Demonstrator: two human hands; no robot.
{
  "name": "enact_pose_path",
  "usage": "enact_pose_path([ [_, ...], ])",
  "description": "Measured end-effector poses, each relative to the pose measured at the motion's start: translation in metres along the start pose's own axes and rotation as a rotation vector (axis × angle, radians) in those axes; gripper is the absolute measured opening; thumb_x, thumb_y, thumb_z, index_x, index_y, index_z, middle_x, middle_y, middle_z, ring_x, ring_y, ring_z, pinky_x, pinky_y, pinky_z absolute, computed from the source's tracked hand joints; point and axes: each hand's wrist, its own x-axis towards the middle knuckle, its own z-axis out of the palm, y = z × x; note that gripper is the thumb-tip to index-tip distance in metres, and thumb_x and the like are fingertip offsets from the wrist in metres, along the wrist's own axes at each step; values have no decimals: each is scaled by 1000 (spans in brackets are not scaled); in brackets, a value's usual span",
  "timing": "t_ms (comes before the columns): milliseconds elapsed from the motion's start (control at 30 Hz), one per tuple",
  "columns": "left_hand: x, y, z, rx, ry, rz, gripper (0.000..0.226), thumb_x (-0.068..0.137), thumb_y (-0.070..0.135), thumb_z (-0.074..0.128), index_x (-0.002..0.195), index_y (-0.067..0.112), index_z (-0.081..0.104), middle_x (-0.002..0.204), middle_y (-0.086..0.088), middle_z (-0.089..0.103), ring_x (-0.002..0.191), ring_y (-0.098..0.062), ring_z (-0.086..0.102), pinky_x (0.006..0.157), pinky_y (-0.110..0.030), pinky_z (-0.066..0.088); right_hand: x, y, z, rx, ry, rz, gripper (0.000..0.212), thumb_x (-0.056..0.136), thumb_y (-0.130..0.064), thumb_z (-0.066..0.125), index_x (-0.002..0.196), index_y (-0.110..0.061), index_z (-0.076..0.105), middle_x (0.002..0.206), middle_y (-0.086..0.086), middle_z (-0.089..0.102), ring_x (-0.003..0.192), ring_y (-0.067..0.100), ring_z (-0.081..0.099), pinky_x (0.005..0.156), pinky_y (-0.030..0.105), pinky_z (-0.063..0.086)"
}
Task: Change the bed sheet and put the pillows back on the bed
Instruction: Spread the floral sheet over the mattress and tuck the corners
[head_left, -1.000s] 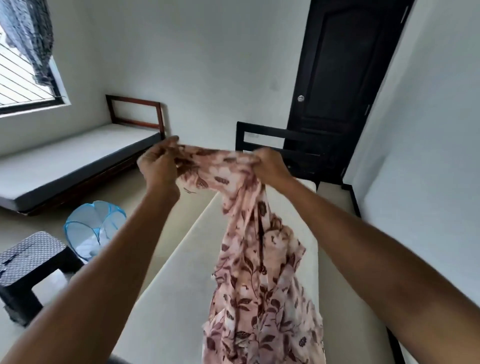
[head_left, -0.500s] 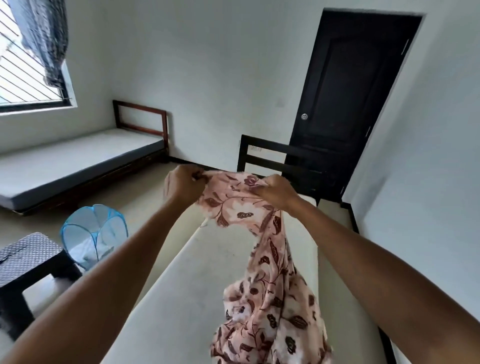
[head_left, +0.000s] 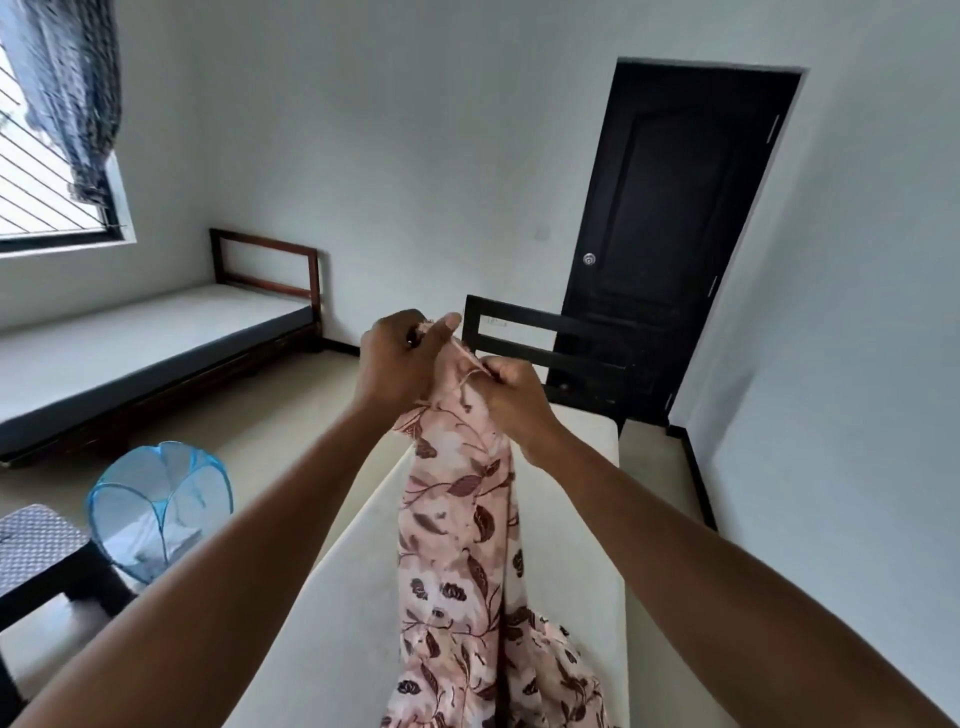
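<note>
Bare pale-walled bedroom, stripped mattress (head_left: 332, 623) below, and both hands are up on the fresh floral bed sheet (head_left: 457, 519)!

Tight grip from each: the left hand (head_left: 397, 358) has fingers curled and thumb pressed on the top hem, while the right hand (head_left: 511, 400) is fisted on the same edge just beside it, almost touching. From there the sheet hangs bunched in one long rope and piles onto the mattress, not spread at all. Beyond stands the dark bed frame (head_left: 519, 332), then the black door (head_left: 670, 234). My read: the old sheet looks to be off, but opening, spreading and tucking this one are all to come. There isn't a pillow in sight.
</note>
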Motion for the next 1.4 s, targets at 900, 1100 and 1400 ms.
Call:
enact_pose_path([
  [900,-85,-21,67,-363,-538,-316,21,76,13,84,93,8,72,95,-14,74,86,-20,68,78,-37,56,-2,-73,-78,242,-40,-88,20,98,-7,66,116,-7,75,103,0,77,101,11,70,99,28,52],
  [1100,-135,-54,111,-273,-686,-464,13,95,7,66,97,0,76,95,-12,78,85,-27,75,74,-28,60,-1,-94,-118,323,59,-92,20,98,-3,61,96,-16,76,90,3,77,91,21,72,96,40,56],
  [1400,-115,-87,70,-131,-929,-334,21,93,25,72,105,7,72,90,-3,73,79,-19,68,69,-29,55,-12,-9,-200,11,468,64,30,97,-12,62,70,-23,69,60,-12,65,50,-1,58,56,19,46],
])
